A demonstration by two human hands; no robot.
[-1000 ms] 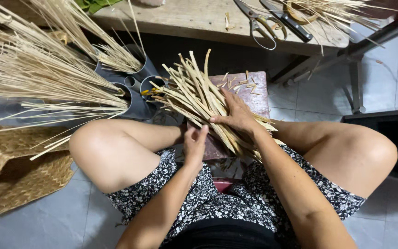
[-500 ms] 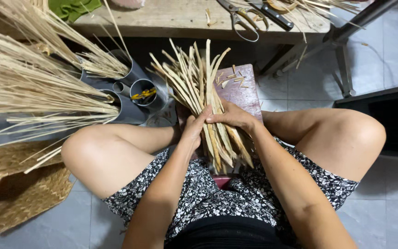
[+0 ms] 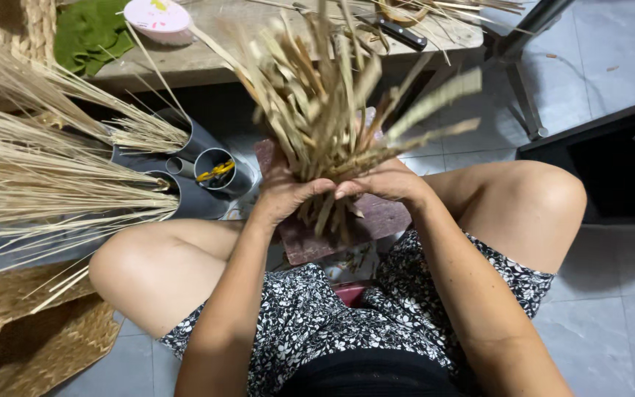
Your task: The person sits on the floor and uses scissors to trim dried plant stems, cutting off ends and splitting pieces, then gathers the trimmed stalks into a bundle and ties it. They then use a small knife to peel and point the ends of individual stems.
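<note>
A: Where are the hands sitting at this moment?

B: Both are closing around the lower end of the bundle of dried strips (image 3: 332,110). The left hand (image 3: 284,192) is clamping it from the left, the right hand (image 3: 384,182) from the right, and their fingertips are nearly meeting in front of it.

A: And how is the bundle lying?

B: Its long axis is running near to far. The short butt ends are poking out below the grip, over the dark reddish board (image 3: 376,220) resting on the person's lap, and the long ends are fanning out toward the far side, blurred, over the edge of the wooden counter (image 3: 185,62). Neither hand is nearer than the other; they are gripping at the same height.

A: What is crowding the space?

B: To the left, sheaves of pale straw (image 3: 45,169) are sticking out of grey tubes (image 3: 218,170), close to the left elbow's side. Woven baskets (image 3: 31,345) are sitting on the floor at near left. On the far counter a green cloth (image 3: 93,33), a pink lid (image 3: 159,18) and a knife (image 3: 402,33) are lying just beyond the fanned tips.

A: Any open room?

B: The right side, over the grey floor tiles (image 3: 604,66), is looking freest.
</note>
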